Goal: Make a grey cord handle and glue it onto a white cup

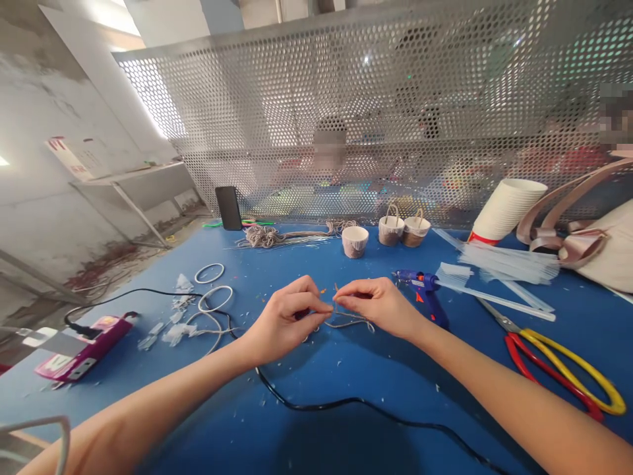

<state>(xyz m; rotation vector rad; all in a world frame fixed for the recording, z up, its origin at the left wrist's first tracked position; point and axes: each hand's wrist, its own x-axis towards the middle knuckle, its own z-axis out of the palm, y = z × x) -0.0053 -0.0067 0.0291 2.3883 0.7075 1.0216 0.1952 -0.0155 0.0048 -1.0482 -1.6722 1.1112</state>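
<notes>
Near the middle of the blue table [316, 376], my left hand [291, 316] and my right hand [373, 305] meet with their fingertips nearly touching. Both hands pinch a thin beige cord [353, 322], whose loose part curls below the right fingers. Behind them stands a small white-rimmed cup [355, 243]. Two similar cups, one [390, 231] and another [416, 231], have cord handles. A blue glue gun [422, 290] lies just right of my right hand. A bundle of cord [264, 236] rests at the back left.
Scissors [558, 369], clear glue sticks [514, 264] and stacked paper cups [509, 208] are on the right. At left are white rings [209, 273] and a purple power strip [84, 349]. A black cable [346, 404] crosses in front. A perforated metal screen [297, 99] stands behind.
</notes>
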